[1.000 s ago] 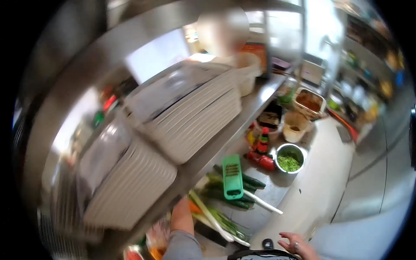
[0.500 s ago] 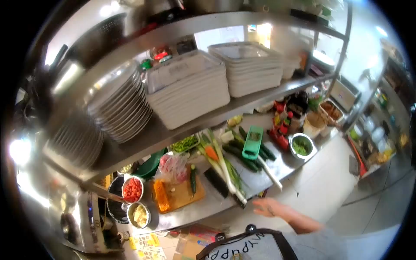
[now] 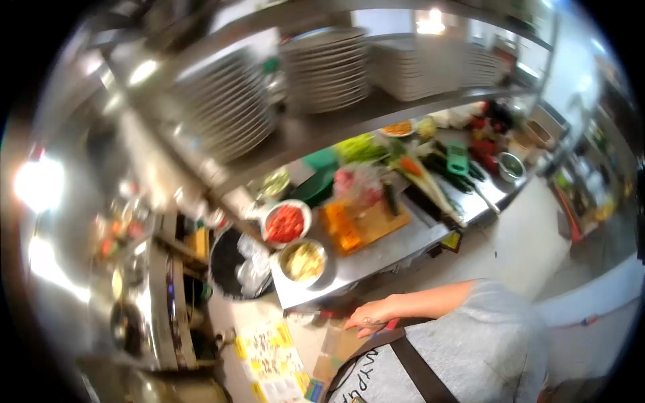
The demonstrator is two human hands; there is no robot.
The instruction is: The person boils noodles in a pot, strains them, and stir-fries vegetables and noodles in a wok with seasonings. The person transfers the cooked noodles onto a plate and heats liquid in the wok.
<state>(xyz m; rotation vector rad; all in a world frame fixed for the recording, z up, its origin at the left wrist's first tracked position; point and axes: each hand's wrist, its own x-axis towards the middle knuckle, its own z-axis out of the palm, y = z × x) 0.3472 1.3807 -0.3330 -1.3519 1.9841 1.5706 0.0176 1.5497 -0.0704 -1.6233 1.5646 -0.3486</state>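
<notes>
My right hand (image 3: 373, 316) hangs in front of the steel table (image 3: 403, 250), above the floor by its near edge. Its fingers are loosely stretched and apart, and nothing shows in them. Of my left hand nothing can be seen. The nearest things on the table are a bowl of pale yellow pieces (image 3: 304, 262), a bowl of chopped red pieces (image 3: 285, 223) and a wooden cutting board (image 3: 383, 227). On that board lie an orange block (image 3: 342, 228), a clear plastic bag (image 3: 363, 185) and a cucumber (image 3: 390, 198).
Leeks (image 3: 430, 181) and a green grater (image 3: 457, 158) lie further right, near a metal bowl of greens (image 3: 511, 166). Stacked plates (image 3: 326, 70) fill the shelf above. A black bin (image 3: 225, 265) stands left of the table; cardboard (image 3: 336, 346) lies on the floor.
My view has swung left, so the table's contents appear further right. My right hand has moved left along the table's front edge, and its fingers now point lower.
</notes>
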